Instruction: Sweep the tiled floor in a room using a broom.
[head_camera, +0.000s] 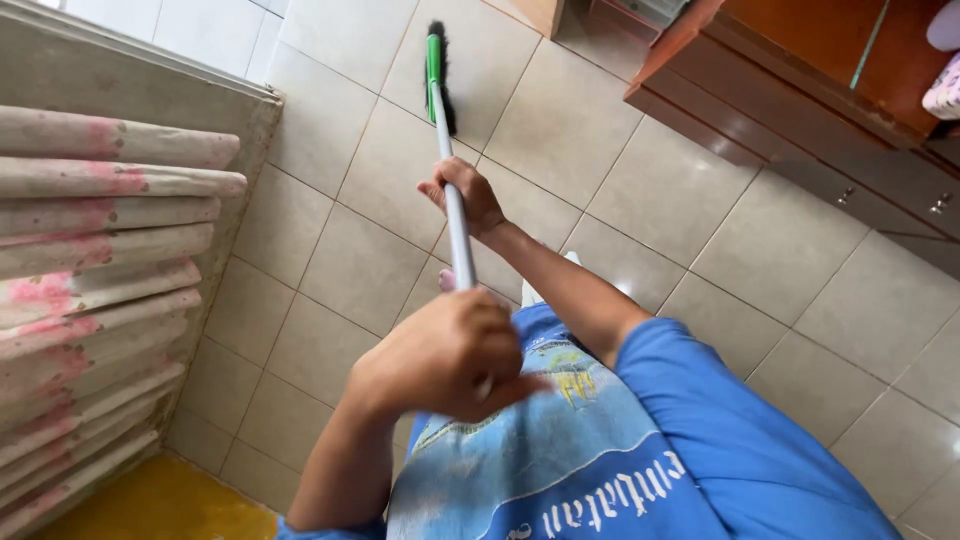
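I hold a broom with a silver handle (457, 225) and a green and black brush head (438, 70) that rests on the beige tiled floor ahead of me. My right hand (465, 195) grips the handle partway down, arm stretched forward. Closer to my chest, my left hand (445, 355) is closed around the handle's upper end. My blue printed shirt (620, 450) fills the lower middle of the view.
A pink and cream pleated curtain (90, 290) hangs at the left beside a white tiled wall. A brown wooden cabinet (800, 90) with drawers stands at the upper right. A yellow patch of floor (160, 505) shows at the bottom left.
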